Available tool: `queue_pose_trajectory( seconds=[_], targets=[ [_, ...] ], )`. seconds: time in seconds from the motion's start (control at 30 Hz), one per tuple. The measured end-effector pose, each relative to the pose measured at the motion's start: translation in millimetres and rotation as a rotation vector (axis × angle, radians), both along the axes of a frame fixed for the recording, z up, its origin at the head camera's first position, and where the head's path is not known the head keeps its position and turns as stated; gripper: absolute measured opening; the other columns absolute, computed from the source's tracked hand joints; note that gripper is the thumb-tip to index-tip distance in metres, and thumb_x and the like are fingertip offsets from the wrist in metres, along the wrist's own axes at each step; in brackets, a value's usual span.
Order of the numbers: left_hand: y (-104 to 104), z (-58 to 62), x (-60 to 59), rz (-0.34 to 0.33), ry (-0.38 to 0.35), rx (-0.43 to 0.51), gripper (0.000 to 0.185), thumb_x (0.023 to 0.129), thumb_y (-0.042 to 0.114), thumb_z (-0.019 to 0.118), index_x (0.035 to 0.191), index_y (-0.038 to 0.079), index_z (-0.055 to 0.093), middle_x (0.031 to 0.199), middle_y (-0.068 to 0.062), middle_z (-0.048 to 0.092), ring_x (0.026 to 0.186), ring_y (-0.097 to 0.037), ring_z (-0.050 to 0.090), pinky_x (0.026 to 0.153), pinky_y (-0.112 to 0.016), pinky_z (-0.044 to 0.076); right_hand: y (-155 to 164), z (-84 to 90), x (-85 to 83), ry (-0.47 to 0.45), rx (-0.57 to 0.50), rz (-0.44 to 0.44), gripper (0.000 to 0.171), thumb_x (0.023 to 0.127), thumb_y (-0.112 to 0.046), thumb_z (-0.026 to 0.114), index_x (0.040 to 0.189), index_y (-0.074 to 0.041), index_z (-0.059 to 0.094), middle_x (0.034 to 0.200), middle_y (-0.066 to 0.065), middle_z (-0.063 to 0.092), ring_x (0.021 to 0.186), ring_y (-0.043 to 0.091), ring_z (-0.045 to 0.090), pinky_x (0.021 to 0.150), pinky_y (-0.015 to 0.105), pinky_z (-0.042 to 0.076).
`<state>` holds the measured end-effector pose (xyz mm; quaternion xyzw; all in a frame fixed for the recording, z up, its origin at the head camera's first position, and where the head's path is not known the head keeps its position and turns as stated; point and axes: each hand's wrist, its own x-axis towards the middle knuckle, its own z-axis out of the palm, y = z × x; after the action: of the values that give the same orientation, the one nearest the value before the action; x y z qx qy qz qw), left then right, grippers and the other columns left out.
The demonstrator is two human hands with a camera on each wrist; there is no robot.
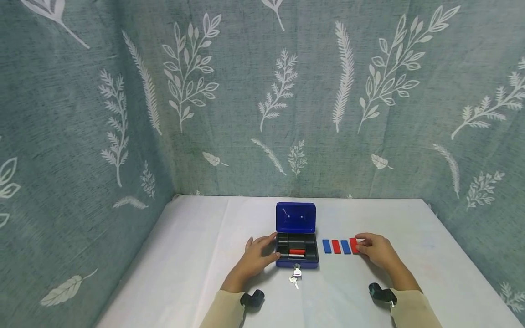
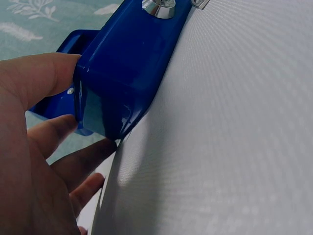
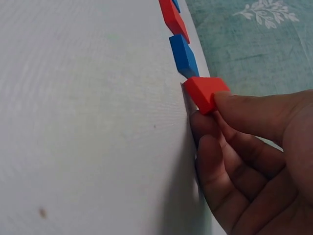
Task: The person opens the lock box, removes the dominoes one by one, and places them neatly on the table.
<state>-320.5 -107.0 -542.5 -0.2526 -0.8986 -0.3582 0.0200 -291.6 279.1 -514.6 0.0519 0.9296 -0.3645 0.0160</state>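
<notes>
A blue cash box (image 1: 297, 264) stands with its lid (image 1: 295, 217) raised and a black compartment tray inside. In one compartment lie a red block (image 1: 297, 251) and a white piece (image 1: 296, 256). My left hand (image 1: 255, 256) rests against the box's left side, thumb at the front corner and fingers spread along the wall. Between thumb and fingers, my right hand (image 1: 379, 250) pinches a red rectangular block (image 3: 203, 93), tilted in the right wrist view. This block is at the right end of a row with a blue block (image 1: 346, 247), a red block (image 1: 336, 246) and another blue block (image 1: 326, 246).
From the lock at the box's front hang keys (image 1: 295, 279), lying on the white table (image 1: 197, 273). Leaf-patterned green cloth (image 1: 238, 114) rises behind the table and along both sides. Dark wrist devices (image 1: 253, 298) sit at both sleeve cuffs.
</notes>
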Motion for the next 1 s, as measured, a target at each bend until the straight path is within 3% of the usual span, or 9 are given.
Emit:
queue_pose_trajectory(
  seconds=[0.43, 1.0],
  targets=[
    [2, 0.5, -0.3, 0.011, -0.009, -0.001, 0.064, 0.089, 0.042, 0.062, 0.146, 0.017, 0.047, 0.134, -0.006, 0.059, 0.131, -0.03, 0.043, 0.112, -0.061, 0.005, 0, 8.1, -3.8, -0.061, 0.032, 0.004, 0.033, 0.09, -0.007, 0.063, 0.123, 0.001, 0.062, 0.094, 0.01, 0.065, 0.07, 0.019, 0.056, 0.06, 0.032, 0.052],
    [1, 1.9, 0.6, 0.01, -0.021, 0.004, 0.065, 0.089, 0.043, 0.063, 0.146, 0.017, 0.046, 0.134, -0.006, 0.058, 0.132, -0.03, 0.042, 0.113, -0.06, 0.004, -10, 11.5, -12.4, -0.132, 0.085, 0.0, 0.043, 0.085, -0.018, 0.075, 0.121, 0.001, 0.062, 0.098, 0.013, 0.063, 0.076, 0.021, 0.058, 0.066, 0.035, 0.054]
  ],
)
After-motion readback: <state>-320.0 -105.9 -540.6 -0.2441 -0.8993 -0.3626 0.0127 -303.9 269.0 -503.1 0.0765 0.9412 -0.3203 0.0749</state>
